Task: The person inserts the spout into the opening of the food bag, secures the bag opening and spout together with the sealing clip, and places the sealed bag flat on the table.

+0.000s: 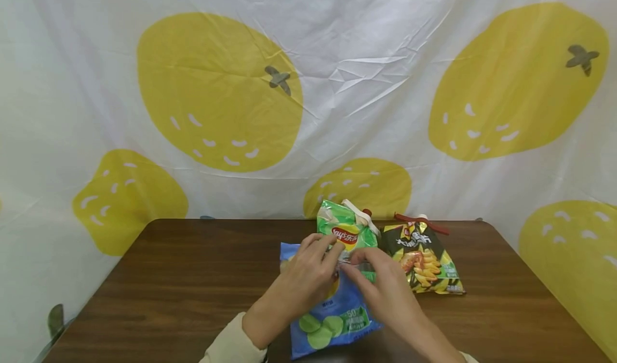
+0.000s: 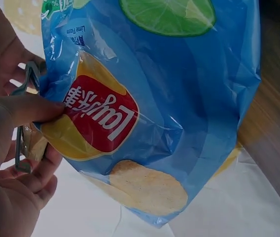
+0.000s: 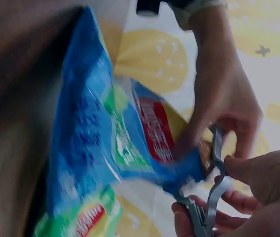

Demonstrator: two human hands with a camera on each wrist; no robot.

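A blue bag of lime-flavoured potato chips (image 1: 337, 304) stands tilted on the table under both hands, its printed front showing in the left wrist view. My left hand (image 1: 308, 277) pinches the bag near its top, thumb pressed on the front beside the logo. In my right hand (image 1: 392, 288) is a grey bag clip (image 3: 214, 197), gripped between thumb and fingers. The clip's two arms are spread apart in the right wrist view, at the bag's top end. Fingers hide part of the clip and the bag's top edge in the head view.
Behind the blue bag is a green chip bag (image 1: 346, 232) with a white clip (image 1: 360, 217) across its top. To its right lies a black chip bag (image 1: 424, 261) with a red clip (image 1: 436, 226). A lemon-patterned cloth (image 1: 366, 9) hangs behind the brown table (image 1: 193, 277).
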